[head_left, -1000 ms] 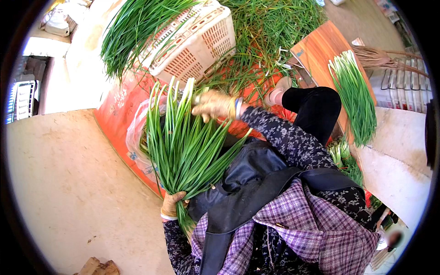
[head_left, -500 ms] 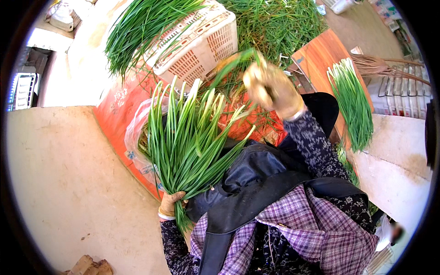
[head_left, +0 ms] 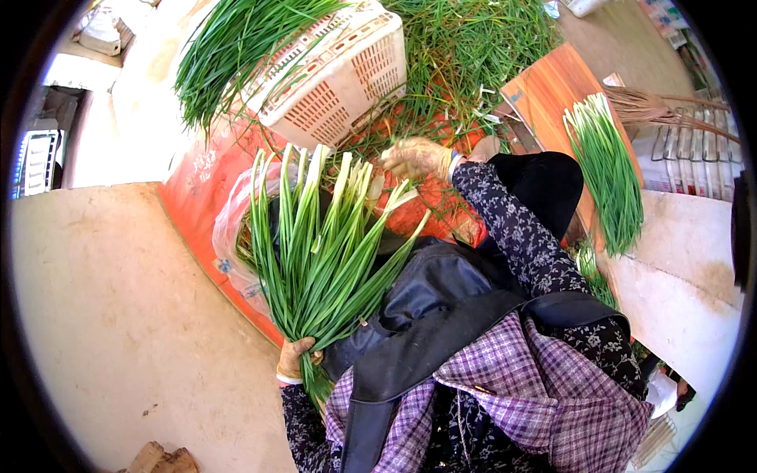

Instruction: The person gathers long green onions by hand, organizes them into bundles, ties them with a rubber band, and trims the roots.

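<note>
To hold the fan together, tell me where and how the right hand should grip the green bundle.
Grip the green bundle at its narrow neck, just beyond the left hand, probably from above, wrapping across the leaves. It gathers tightest there; farther out, the stalks fan toward pale ends, likely too wide for one hand. The black apron crowds the neck's right side.

So there's a bright orange-red plastic sheet (head_left: pixel 197 209) spread out with loose, thin green trimmings (head_left: pixel 481 43) all over it, and a flat wood-grain board (head_left: pixel 544 91) holding a neat bundle of white-ended green stalks (head_left: pixel 611 181).
</note>
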Available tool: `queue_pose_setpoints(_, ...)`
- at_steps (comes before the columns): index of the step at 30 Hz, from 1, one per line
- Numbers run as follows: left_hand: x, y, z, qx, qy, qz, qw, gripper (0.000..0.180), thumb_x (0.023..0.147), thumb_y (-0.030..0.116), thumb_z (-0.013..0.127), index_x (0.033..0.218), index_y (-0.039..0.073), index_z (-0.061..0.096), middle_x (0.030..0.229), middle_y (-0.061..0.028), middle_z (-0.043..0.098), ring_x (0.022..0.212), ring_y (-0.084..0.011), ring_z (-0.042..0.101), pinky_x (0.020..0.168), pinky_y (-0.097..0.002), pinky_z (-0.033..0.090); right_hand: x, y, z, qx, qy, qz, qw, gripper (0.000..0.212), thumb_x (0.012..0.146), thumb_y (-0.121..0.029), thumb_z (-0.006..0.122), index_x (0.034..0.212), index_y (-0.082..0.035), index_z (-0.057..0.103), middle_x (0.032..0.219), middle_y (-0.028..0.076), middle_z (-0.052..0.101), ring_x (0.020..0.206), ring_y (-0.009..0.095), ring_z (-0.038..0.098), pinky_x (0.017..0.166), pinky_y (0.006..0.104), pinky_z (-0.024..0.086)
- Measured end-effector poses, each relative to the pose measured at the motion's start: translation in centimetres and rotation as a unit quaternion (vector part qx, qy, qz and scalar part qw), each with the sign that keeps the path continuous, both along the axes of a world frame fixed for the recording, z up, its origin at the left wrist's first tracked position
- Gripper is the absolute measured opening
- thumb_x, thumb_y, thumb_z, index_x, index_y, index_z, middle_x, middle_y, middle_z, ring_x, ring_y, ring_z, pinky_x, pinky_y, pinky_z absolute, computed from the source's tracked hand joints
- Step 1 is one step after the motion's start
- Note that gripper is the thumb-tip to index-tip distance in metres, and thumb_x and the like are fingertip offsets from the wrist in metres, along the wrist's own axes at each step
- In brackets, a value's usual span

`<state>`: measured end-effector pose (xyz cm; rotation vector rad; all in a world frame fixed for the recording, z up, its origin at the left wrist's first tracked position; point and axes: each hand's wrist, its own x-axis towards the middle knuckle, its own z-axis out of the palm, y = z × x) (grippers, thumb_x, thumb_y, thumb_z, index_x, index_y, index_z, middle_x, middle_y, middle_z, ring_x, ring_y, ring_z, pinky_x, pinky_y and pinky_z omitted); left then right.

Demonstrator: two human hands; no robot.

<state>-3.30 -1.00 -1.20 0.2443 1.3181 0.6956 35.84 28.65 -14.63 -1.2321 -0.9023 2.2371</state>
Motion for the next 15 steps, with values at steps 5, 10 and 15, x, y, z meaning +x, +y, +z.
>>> queue_pose_setpoints(5,-0.5,0.2,-1.1,-0.002,-0.020,-0.035,0.999,0.037,0.074,0.019,0.065,0.105,0.002,0.055,0.060,-0.0070,0.059,0.040,-0.0144,0.047,0.036,-0.0264,0.035,-2.4,-1.7,-3.1,0.589,0.019,0.193,0.784,0.026,0.085,-0.017,0.065,0.107,-0.004,0.065,0.100,0.011,0.066,0.091,0.023,0.062,0.080,0.0361,0.051)
queue_pose_setpoints(10,-0.5,-0.2,-0.5,-0.011,-0.004,-0.011,1.000,0.036,0.074,0.018,0.065,0.104,0.001,0.055,0.061,-0.0081,0.058,0.041,-0.0144,0.047,0.036,-0.0264,0.035,0.2,-0.3,2.3,0.140,0.076,-0.053,0.986,0.028,0.093,-0.025,0.056,0.103,-0.003,0.068,0.090,0.002,0.068,0.070,0.010,0.059,0.062,0.0259,0.049)
queue_pose_setpoints(15,-0.6,0.1,-1.3,-0.015,-0.016,-0.019,1.000,0.039,0.073,0.019,0.067,0.105,0.001,0.055,0.063,-0.0078,0.059,0.042,-0.0146,0.048,0.037,-0.0262,0.037,10.9,3.6,3.2,0.122,-0.141,-0.248,0.951,0.031,0.088,-0.027,0.064,0.107,-0.003,0.065,0.085,0.002,0.063,0.075,0.011,0.059,0.066,0.0239,0.049)
